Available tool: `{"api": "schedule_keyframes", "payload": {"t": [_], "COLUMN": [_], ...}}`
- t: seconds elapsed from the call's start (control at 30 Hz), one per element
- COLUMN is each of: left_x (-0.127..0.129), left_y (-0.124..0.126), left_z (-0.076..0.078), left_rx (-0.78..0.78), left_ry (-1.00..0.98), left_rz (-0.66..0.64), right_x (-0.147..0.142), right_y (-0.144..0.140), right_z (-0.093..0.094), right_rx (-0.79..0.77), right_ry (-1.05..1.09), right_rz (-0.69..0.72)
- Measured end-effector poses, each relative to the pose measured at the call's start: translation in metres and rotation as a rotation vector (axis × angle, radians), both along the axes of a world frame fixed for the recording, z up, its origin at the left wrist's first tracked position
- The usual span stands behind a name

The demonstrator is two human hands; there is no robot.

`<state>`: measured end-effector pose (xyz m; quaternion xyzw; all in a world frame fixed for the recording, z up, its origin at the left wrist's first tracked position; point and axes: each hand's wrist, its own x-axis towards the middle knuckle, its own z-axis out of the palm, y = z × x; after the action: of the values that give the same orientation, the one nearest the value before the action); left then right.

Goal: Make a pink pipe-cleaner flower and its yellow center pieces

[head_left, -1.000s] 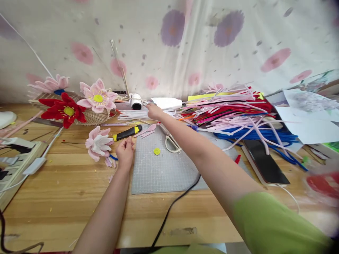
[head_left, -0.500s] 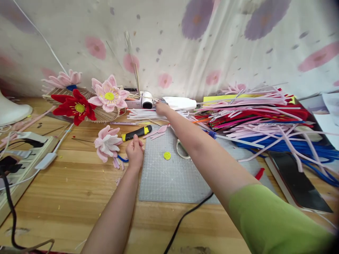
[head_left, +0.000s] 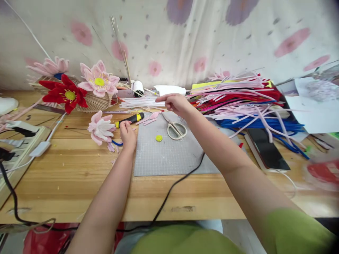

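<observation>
My right hand (head_left: 177,104) hovers over the far side of the grey cutting mat (head_left: 156,162), index finger stretched out and the others loosely curled; nothing shows in it. Its fingertip is nearest to a bundle of white pipe cleaners (head_left: 140,102). Below it lie scissors (head_left: 174,129) with pale handles. My left hand (head_left: 128,135) is closed at the mat's left edge, right by a black and yellow utility knife (head_left: 129,120); whatever its fingers hold is hidden. A yellow coiled disc (head_left: 158,138) and pink petal pieces (head_left: 152,118) rest on the mat. Left of this hand lies a pink and white flower (head_left: 100,128).
Finished red (head_left: 64,93) and pink (head_left: 99,79) flowers stand at back left. A power strip (head_left: 23,151) sits far left. Coloured pipe cleaners (head_left: 238,102) are heaped at the right, beside a phone (head_left: 267,150). A black cable (head_left: 169,194) crosses the front edge.
My right hand has come back and to the right from the items by the wall, uncovering the scissors. My left hand stays near the knife. The view has shifted, showing more of the front edge.
</observation>
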<state>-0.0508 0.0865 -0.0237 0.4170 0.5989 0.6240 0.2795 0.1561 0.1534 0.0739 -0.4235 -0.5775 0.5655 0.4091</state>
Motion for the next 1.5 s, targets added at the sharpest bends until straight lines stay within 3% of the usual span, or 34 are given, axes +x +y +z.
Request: {"api": "schedule_keyframes", "payload": {"t": [0.1,0.17,0.23,0.37,0.43,0.57,0.67,0.83,0.97,1.03,1.17,1.27,1.33,1.4,1.5], "left_x": [0.006,0.012,0.023,0.055,0.070,0.072,0.047,-0.010,-0.035,-0.037,-0.028,-0.021,-0.017,-0.011,0.003], "left_y": [-0.007,-0.013,-0.023,-0.053,-0.067,-0.075,-0.069,-0.060,-0.059,-0.059,-0.060,-0.064,-0.068,-0.072,-0.078], "left_z": [0.008,0.015,0.023,0.039,0.046,0.059,0.066,0.068,0.064,0.061,0.053,0.047,0.043,0.041,0.039], "left_rx": [0.048,0.056,-0.008,-0.414,-0.488,-0.389,-0.257,-0.146,-0.088,-0.086,-0.071,-0.077,-0.085,-0.077,-0.085], "left_ry": [0.129,0.133,0.036,-0.194,-0.379,-0.809,-1.000,-1.111,-1.130,-1.134,-1.120,-1.091,-1.060,-1.033,-1.048], "left_rz": [0.051,-0.023,-0.152,-0.606,-0.720,-0.770,-0.662,-0.515,-0.431,-0.404,-0.338,-0.272,-0.245,-0.257,-0.345], "right_x": [0.025,0.038,0.047,0.052,0.049,0.049,0.065,0.120,0.160,0.172,0.189,0.200,0.201,0.193,0.153], "right_y": [-0.043,-0.067,-0.086,-0.109,-0.116,-0.128,-0.133,-0.143,-0.156,-0.160,-0.160,-0.157,-0.158,-0.161,-0.169], "right_z": [-0.014,-0.026,-0.037,-0.049,-0.048,-0.043,-0.037,-0.024,-0.011,-0.008,-0.013,-0.020,-0.023,-0.023,-0.021], "right_rx": [-0.079,-0.119,-0.140,-0.155,-0.159,-0.185,-0.173,-0.069,-0.106,-0.128,-0.101,-0.048,0.005,0.077,0.269], "right_ry": [0.038,0.070,0.122,0.188,0.201,0.141,0.041,-0.188,-0.452,-0.654,-1.189,-1.379,-1.422,-1.431,-1.375], "right_rz": [0.129,0.179,0.205,0.265,0.369,0.669,0.725,0.617,0.549,0.391,-0.198,-0.513,-0.603,-0.600,-0.584]}}
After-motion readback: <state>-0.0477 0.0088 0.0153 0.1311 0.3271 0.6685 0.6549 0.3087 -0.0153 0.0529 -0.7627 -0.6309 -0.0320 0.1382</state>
